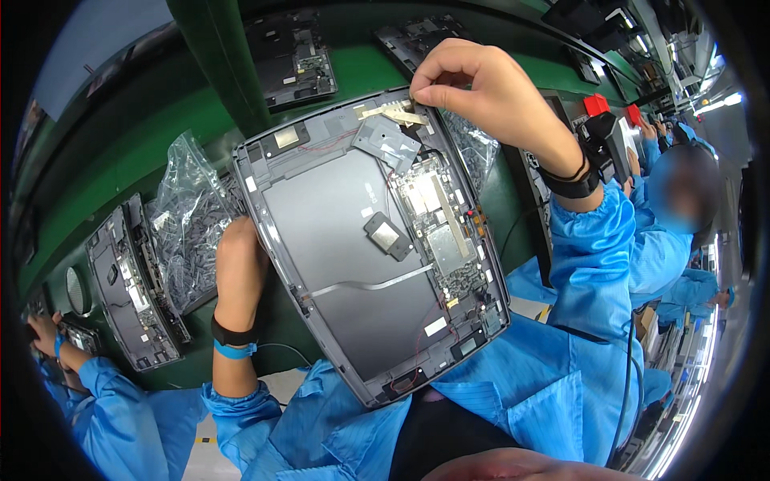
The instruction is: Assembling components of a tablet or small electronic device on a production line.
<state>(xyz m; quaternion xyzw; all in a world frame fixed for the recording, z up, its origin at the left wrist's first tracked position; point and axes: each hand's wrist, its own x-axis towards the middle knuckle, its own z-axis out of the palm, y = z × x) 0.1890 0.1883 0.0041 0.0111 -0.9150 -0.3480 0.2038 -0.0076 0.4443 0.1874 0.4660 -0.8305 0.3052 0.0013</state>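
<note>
A dark grey tablet housing [329, 216] is tilted up in front of me, its inside showing. A green-silver circuit board [445, 232] runs down its right side. A black speaker-like module [388, 236] and a grey metal plate [387, 143] lie loose-looking over it, and a flat ribbon cable [369, 283] crosses the lower part. My left hand [241, 260] grips the housing's left edge, its fingers hidden behind it. At the top right corner, beside a beige tape strip [405, 115], my right hand [481, 88] is closed in a pinch; what sits between the fingertips is too small to name.
A clear plastic bag of small dark parts [188, 232] lies left on the green bench. More opened housings [132, 280] stand beside it, with another [290, 60] behind a green post [220, 64]. Co-workers in blue [120, 401] sit on both sides; red bins [596, 104] stand right.
</note>
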